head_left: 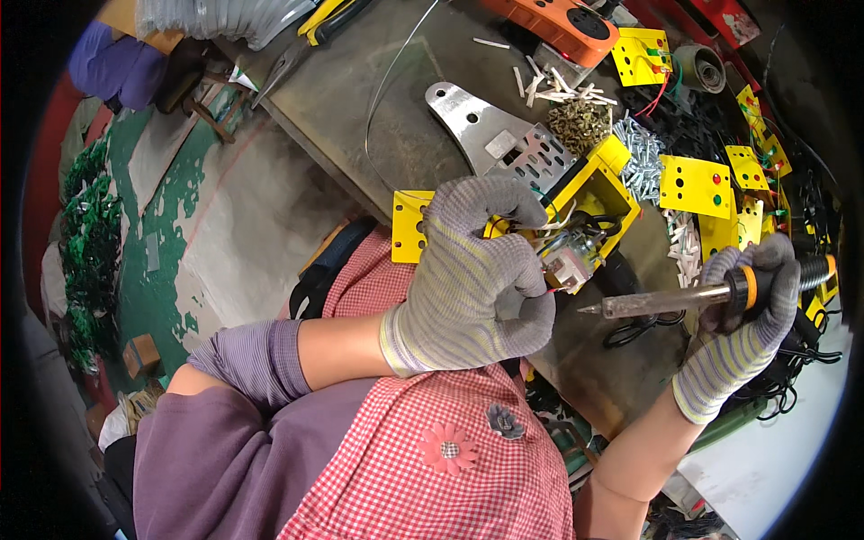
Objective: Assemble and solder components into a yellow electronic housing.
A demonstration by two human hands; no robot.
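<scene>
My right hand (742,292), in a striped grey glove, is closed round the handle of a soldering iron (666,301), its tip pointing left. My left hand (477,274), gloved likewise, has curled fingers beside an open yellow metal box (621,193). A thin silver solder wire (367,126) arcs down into that hand; its end is hidden. Loose wires and a small clear-and-white part (565,268) sit at the box's near end, close to my left fingertips. Partly behind the left hand is a yellow perforated plate (409,227). The iron's tip is apart from the box.
Beyond the box lie a silver bracket (477,126), a heap of brass-coloured pieces (579,124), screws (639,157) and white sleeves (558,90). An orange device (562,27) stands at the back. Yellow plates with red and green lights (695,186) and black cables (783,378) crowd the right.
</scene>
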